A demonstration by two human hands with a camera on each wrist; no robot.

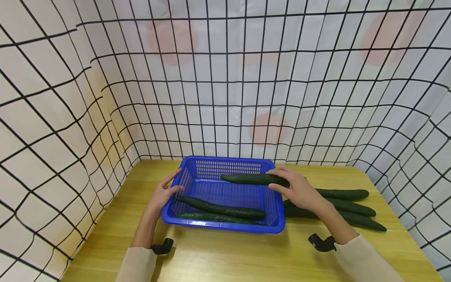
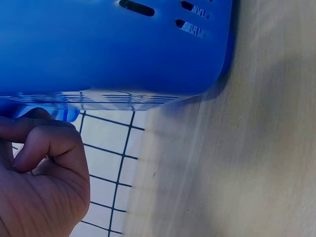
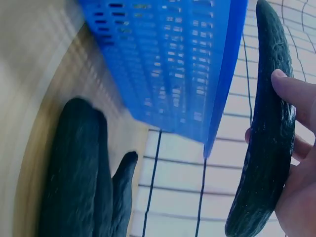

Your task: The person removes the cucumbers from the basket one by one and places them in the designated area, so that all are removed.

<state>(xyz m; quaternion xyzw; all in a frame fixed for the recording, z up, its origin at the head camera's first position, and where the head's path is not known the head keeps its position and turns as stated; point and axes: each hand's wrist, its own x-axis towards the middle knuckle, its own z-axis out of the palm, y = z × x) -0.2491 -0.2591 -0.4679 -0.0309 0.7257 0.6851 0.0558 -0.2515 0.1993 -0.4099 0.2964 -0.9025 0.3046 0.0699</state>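
Note:
A blue plastic basket with slotted walls stands on the wooden table. My left hand grips its left rim; in the left wrist view the fingers are curled close beside the basket wall. My right hand holds a dark green cucumber between thumb and fingers, over the basket's right rim. That cucumber is raised above the rim in the right wrist view, its far end reaching over the basket. Two cucumbers lie side by side along the near side inside the basket.
Several more cucumbers lie on the table right of the basket, partly hidden by my right hand and forearm. A black wire grid over a pale printed sheet encloses the back and both sides.

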